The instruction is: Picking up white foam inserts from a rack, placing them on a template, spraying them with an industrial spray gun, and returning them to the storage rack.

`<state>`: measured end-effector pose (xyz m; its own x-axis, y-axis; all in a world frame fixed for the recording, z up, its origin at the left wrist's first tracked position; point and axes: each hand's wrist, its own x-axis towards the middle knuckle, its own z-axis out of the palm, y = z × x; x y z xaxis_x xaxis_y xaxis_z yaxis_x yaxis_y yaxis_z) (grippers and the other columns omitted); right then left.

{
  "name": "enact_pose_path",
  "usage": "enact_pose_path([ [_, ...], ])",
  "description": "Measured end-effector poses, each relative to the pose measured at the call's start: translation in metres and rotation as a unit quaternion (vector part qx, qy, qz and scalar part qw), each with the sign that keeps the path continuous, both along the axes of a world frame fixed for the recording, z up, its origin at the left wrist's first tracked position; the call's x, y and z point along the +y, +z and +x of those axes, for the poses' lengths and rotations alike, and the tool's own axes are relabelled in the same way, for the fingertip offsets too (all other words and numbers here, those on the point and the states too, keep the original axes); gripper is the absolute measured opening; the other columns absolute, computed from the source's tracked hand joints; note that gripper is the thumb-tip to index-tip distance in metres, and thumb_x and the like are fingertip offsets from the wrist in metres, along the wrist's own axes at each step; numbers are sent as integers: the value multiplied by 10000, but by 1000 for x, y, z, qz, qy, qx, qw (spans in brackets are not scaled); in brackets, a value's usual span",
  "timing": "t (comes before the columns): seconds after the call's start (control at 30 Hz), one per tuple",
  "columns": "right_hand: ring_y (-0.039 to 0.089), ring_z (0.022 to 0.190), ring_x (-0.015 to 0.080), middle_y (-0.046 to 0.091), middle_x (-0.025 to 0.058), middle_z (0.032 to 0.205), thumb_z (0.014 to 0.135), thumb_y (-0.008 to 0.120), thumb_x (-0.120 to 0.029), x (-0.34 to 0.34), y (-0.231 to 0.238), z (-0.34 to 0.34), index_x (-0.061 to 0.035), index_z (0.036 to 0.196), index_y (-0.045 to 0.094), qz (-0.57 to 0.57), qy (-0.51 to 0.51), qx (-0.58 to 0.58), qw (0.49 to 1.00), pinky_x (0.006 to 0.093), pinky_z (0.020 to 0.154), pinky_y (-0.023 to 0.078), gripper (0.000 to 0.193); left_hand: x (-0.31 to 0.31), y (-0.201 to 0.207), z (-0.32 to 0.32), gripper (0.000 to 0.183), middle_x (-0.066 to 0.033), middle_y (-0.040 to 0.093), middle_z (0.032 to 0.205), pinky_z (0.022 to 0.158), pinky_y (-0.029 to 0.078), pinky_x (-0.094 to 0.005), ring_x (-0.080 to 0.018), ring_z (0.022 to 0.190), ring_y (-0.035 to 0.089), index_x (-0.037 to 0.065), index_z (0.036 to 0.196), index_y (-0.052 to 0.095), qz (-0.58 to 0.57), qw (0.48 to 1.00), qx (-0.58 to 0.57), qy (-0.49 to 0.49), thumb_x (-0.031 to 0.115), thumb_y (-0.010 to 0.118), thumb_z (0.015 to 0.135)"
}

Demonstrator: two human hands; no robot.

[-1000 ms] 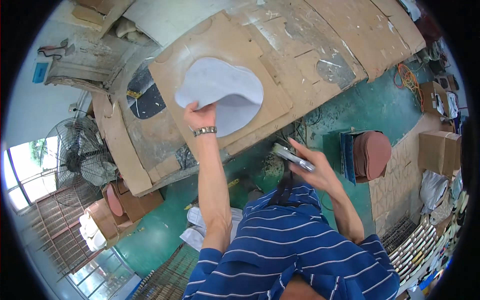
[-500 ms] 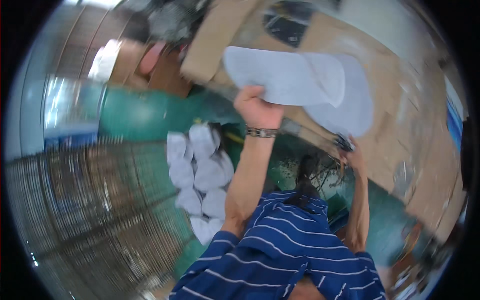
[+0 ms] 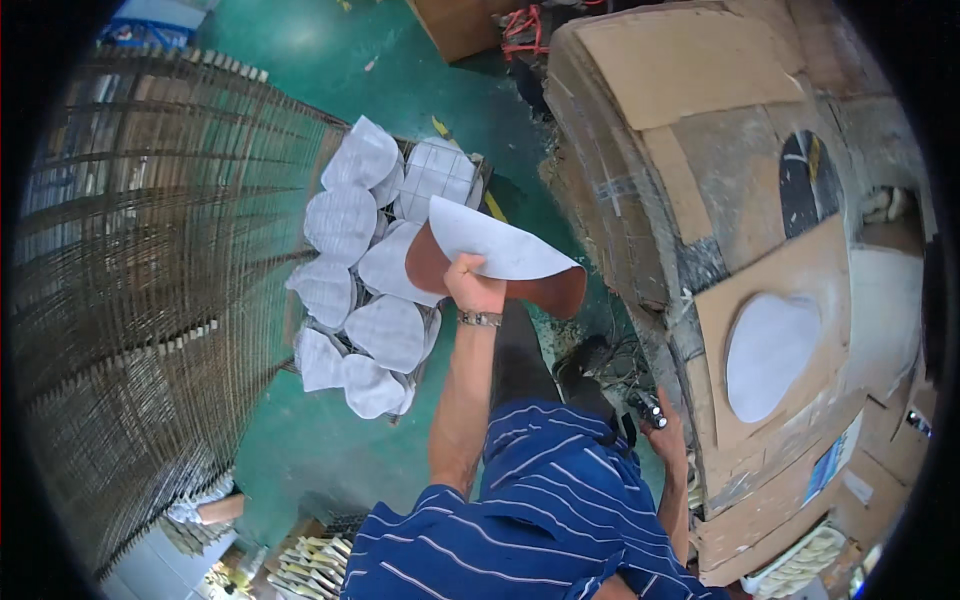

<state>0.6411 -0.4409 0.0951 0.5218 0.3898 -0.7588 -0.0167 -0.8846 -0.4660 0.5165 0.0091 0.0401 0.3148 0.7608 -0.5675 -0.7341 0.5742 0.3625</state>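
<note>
My left hand [image 3: 474, 284] is closed on the edge of a curved sheet piece [image 3: 505, 240], white on top and brown beneath. It hangs bent above a low wire rack [image 3: 443, 172] on the floor, where several rounded white pieces [image 3: 385, 332] lie in overlapping rows. Lower right, beside the table edge, my right hand [image 3: 668, 440] is wrapped round a small black-and-silver hand tool [image 3: 648, 408] whose kind I cannot make out. Another white rounded piece [image 3: 770, 350] lies flat on the cardboard-covered table [image 3: 715, 370] to the right.
Tall stacked wire racks [image 3: 190, 230] stand along the left. A dark oval piece [image 3: 806, 180] lies on the far part of the table. Ahead, a cardboard box [image 3: 460, 25] sits on the green floor [image 3: 300, 60]. Pale pieces fill a tray [image 3: 800, 560] at lower right.
I have turned left, away from the table. The sheet piece in my left hand has moved from over the table to over the floor rack, and its brown underside now shows.
</note>
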Motion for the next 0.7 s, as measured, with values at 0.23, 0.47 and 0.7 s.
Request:
enact_pose_path([
  [0.23, 675, 932, 252, 706, 202, 1083, 761, 709, -37, 130, -20, -2, -27, 1505, 457, -69, 31, 28, 997, 359, 817, 522, 785, 152, -120, -42, 567, -102, 694, 1174, 1015, 508, -489, -335, 1109, 649, 8, 1211, 641, -53, 998, -11, 17, 41, 559, 651],
  [0.47, 636, 947, 152, 713, 66, 1087, 795, 743, -29, 197, -64, -9, -45, 1485, 511, -129, 10, 52, 990, 291, 884, 504, 728, 261, -265, -95, 581, -111, 667, 1231, 1029, 505, -478, -323, 1144, 635, -5, 1237, 621, -43, 999, 5, 6, 23, 539, 662],
  [0.7, 631, 876, 169, 704, 70, 985, 793, 760, -136, 222, -107, -17, -39, 1424, 576, -179, -6, 121, 976, 314, 814, 503, 664, 306, -457, -175, 479, -128, 680, 1188, 1051, 474, -503, -346, 1147, 622, -6, 1254, 604, -168, 961, 205, 81, 178, 640, 813],
])
